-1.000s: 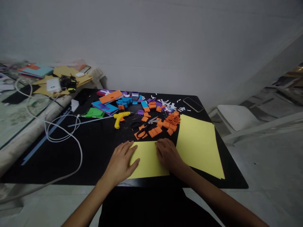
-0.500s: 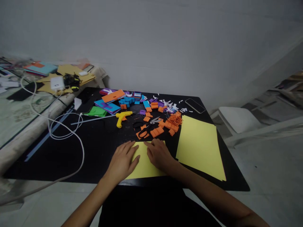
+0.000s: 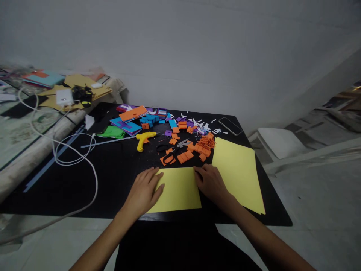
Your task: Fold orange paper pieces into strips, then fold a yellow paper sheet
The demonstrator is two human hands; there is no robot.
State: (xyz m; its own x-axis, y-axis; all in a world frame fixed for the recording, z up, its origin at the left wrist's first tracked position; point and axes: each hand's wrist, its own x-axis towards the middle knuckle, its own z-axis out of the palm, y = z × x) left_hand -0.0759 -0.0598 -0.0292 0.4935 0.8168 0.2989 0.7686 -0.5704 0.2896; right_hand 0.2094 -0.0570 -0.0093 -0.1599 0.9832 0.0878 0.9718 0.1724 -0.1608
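A yellow sheet of paper (image 3: 177, 190) lies flat at the front edge of the black table, its far edge straight like a fold. My left hand (image 3: 145, 190) rests flat over its left side with the fingers stretched out. At the far right corner, the fingertips of my right hand (image 3: 210, 183) touch the paper's edge; the index finger is extended and the others are partly curled and shaded. To the right lies a stack of larger yellow sheets (image 3: 237, 173). Black-handled scissors (image 3: 176, 148) lie just beyond the paper.
Beyond the paper are a yellow glue gun (image 3: 143, 140), orange paper pieces (image 3: 185, 156), white scraps (image 3: 200, 124), folded blue paper (image 3: 126, 126) and green paper (image 3: 113, 131). A phone (image 3: 230, 126) lies at the back right. A white cable (image 3: 94, 177) loops across the left.
My right hand has slid right along the paper's far edge, from near the middle to the corner. My left hand stays on the left side. The view has shifted slightly.
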